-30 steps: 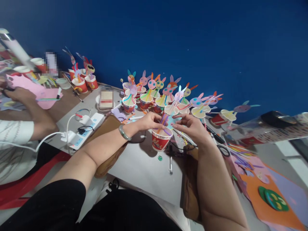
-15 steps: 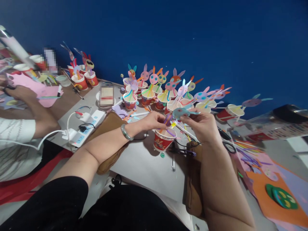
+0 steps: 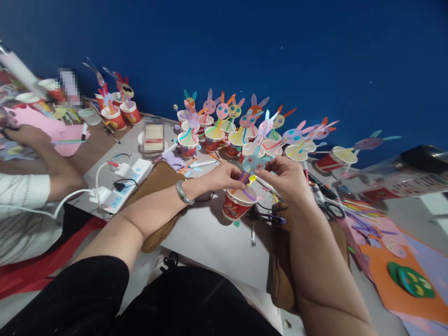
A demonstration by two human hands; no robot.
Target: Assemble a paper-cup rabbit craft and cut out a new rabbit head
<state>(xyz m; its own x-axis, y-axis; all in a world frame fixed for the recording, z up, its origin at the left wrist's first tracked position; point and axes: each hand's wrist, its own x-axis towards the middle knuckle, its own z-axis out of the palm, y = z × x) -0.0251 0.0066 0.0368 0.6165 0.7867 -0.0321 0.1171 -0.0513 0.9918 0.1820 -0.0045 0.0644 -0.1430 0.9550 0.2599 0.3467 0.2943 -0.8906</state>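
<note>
Just in front of me a red paper cup (image 3: 234, 209) with a white rim stands on the grey table, leaning a little. My left hand (image 3: 227, 177) pinches purple and orange paper strips (image 3: 243, 178) that rise out of the cup. Between the fingers of my right hand (image 3: 280, 175) is a light-blue paper bunny head (image 3: 253, 163) with round pinkish eyes, held at the top of those strips. A small yellow paper piece (image 3: 252, 178) shows beside the strips; whether it is attached I cannot tell.
Several finished bunny cups (image 3: 214, 139) line the blue wall. A power strip (image 3: 130, 182) with cables lies left, near a co-worker's arm (image 3: 52, 154). Black-handled scissors (image 3: 334, 210), a clear bottle (image 3: 395, 175) and orange paper (image 3: 385, 270) are at right. Purple-handled scissors (image 3: 271, 218) lie by the cup.
My right hand has brought the bunny head left and turned it more upright, close over the strips. My left hand keeps its pinch on them.
</note>
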